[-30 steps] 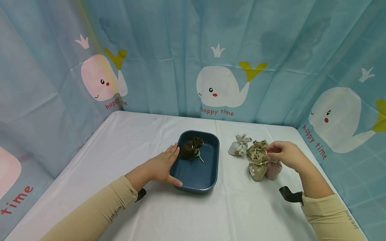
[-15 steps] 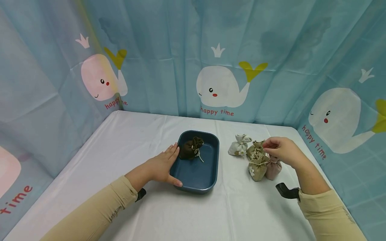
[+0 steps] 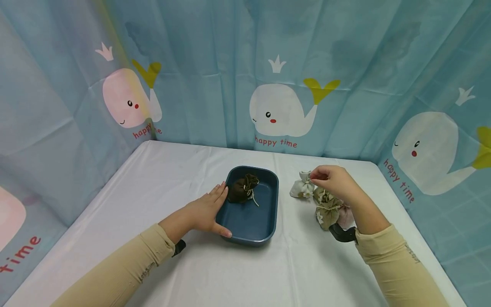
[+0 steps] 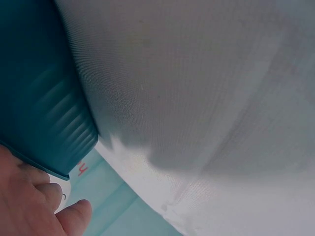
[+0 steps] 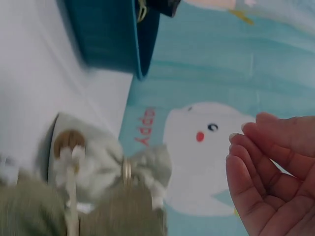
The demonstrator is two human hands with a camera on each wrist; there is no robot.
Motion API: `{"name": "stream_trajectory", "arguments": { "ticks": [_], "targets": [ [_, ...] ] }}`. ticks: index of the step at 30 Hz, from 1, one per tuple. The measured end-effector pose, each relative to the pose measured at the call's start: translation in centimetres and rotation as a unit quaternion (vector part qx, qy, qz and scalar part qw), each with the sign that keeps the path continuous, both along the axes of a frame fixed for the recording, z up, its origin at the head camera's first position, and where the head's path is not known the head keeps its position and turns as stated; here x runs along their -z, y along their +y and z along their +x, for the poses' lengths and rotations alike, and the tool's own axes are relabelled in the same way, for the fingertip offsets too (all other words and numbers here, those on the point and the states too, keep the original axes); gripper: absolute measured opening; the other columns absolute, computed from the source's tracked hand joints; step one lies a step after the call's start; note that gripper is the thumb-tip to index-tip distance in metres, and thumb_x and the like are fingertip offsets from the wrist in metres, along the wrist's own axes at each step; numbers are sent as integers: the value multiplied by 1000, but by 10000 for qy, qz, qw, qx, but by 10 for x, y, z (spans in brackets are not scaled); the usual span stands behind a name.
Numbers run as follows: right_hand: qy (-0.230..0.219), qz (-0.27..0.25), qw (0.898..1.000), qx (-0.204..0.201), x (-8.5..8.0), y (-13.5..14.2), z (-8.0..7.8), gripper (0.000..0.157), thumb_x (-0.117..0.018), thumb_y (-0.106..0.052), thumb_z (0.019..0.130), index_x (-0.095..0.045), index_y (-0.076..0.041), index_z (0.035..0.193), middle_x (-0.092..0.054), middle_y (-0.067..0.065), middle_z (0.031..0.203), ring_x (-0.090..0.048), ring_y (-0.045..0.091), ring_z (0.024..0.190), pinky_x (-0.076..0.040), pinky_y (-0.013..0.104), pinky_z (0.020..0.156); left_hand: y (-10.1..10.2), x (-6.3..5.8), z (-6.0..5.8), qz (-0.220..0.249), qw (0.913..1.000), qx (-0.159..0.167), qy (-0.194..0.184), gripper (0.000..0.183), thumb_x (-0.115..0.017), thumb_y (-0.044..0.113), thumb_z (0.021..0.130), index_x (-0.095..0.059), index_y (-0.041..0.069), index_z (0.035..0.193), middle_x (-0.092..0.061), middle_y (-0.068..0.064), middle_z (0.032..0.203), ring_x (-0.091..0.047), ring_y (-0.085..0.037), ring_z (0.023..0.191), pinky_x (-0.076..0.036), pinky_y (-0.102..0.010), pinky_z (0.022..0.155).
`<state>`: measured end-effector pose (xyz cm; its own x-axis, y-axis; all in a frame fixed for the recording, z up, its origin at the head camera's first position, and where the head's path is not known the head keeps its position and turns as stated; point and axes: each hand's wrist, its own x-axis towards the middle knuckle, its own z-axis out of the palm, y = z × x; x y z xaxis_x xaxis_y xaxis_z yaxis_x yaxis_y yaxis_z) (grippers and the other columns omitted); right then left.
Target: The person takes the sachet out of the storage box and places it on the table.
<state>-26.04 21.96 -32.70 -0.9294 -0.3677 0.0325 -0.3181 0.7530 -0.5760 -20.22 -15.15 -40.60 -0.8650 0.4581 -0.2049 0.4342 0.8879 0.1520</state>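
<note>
My left hand (image 3: 205, 213) rests with straight fingers along the left rim of a dark blue tray (image 3: 251, 228). A dark brown drawstring pouch (image 3: 238, 192) lies inside that tray. Over on the right, my right hand (image 3: 335, 181) hovers beside the neck of a pale grey-white pouch (image 3: 300, 189). Its fingers are loosely bent, and the right wrist view shows nothing held and a gap between the fingertips and the pale pouch (image 5: 101, 160). Below the hand, two olive pouches, the nearer one (image 3: 327, 215) with a white flower, stand against a dusty pink pouch (image 3: 346, 216), partly covered.
A white cloth (image 3: 230, 277) covers the table. Blue curtains (image 3: 207, 106) printed with whales enclose the back and both sides. The black wrist camera (image 3: 342, 233) on the right arm hangs close by the pink pouch.
My right hand has moved left and away from me, from over the olive and pink pouches to beside the pale pouch. The left hand and tray have stayed put.
</note>
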Motion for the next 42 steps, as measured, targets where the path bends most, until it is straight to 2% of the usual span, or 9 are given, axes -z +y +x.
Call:
{"name": "stream_trajectory", "arguments": {
  "ticks": [12, 19, 25, 34, 42],
  "targets": [
    [-26, -189, 9992, -359, 6, -55, -16, 11, -60, -18, 89, -68, -11, 93, -67, 6, 93, -61, 20, 86, -50, 38, 77, -1, 0, 0, 17, 10000, -11, 17, 135, -42, 91, 51, 1, 5, 147, 10, -9, 153, 6, -24, 139, -18, -45, 109],
    [7, -65, 9990, -449, 7, -84, -22, 10, -61, -17, 88, -68, -10, 92, -66, 3, 88, -60, 18, 83, -49, 37, 76, -1, 0, 1, 18, 10000, -28, 13, 135, -44, 90, 52, 1, 5, 147, 10, -9, 153, 6, -24, 139, -18, -45, 109],
    [-25, 15, 9982, -598, 17, -106, -25, 8, -63, -18, 87, -68, -12, 89, -66, 1, 87, -60, 16, 81, -49, 35, 73, -1, -1, 1, 28, 10000, -57, -15, 135, -46, 89, 52, 1, 5, 147, 9, -10, 153, 8, -23, 139, -18, -45, 109],
    [-146, 398, 9961, -779, 30, -129, -33, 8, -64, -18, 87, -69, -12, 87, -64, 0, 80, -56, 16, 71, -48, 30, 64, -1, -2, 2, 22, 10000, -28, -6, 135, -43, 90, 52, 1, 5, 147, 9, -9, 153, 8, -22, 139, -18, -44, 109],
    [-189, 715, 9930, -925, 29, -138, -33, 8, -65, -18, 85, -69, -10, 85, -64, 1, 81, -57, 15, 73, -49, 31, 66, -1, -2, 2, 99, 10000, 12, -11, 133, -48, 87, 55, 1, 5, 147, 9, -10, 153, 8, -23, 139, -18, -45, 109]
  ]
}}
